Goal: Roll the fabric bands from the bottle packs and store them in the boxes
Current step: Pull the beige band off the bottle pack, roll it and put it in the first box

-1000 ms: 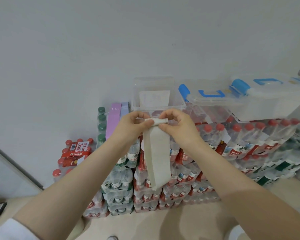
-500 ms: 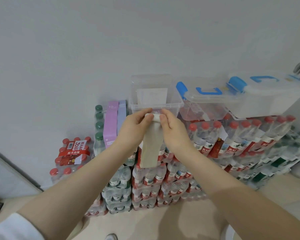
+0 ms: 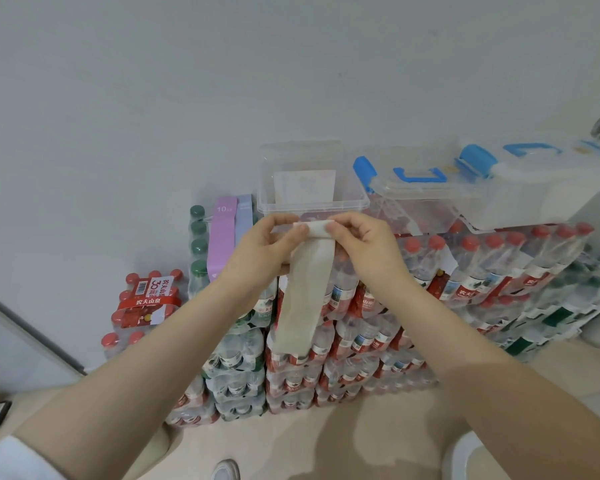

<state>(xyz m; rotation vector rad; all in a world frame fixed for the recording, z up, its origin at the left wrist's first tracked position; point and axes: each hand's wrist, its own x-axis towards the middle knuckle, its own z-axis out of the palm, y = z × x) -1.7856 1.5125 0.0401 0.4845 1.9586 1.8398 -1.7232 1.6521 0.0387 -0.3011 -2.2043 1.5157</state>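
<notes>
A beige fabric band (image 3: 305, 292) hangs down in front of the stacked bottle packs (image 3: 361, 327). Its top end is wound into a small roll, which my left hand (image 3: 267, 251) and my right hand (image 3: 364, 247) pinch from either side. Just behind the roll stands an open clear box (image 3: 312, 202) on top of the packs. A purple band (image 3: 221, 237) and a pale blue band (image 3: 244, 213) drape over the green-capped pack to the left.
Two lidded clear boxes with blue latches (image 3: 426, 195) (image 3: 548, 181) sit on the packs to the right. A separate red-capped pack (image 3: 146, 299) stands lower left by the wall. A shoe tip (image 3: 226, 472) shows on the beige floor.
The hanging tail has turned from edge-on to flat and hangs longer again, while both hands keep pinching the rolled top end at about the same height in front of the open box.
</notes>
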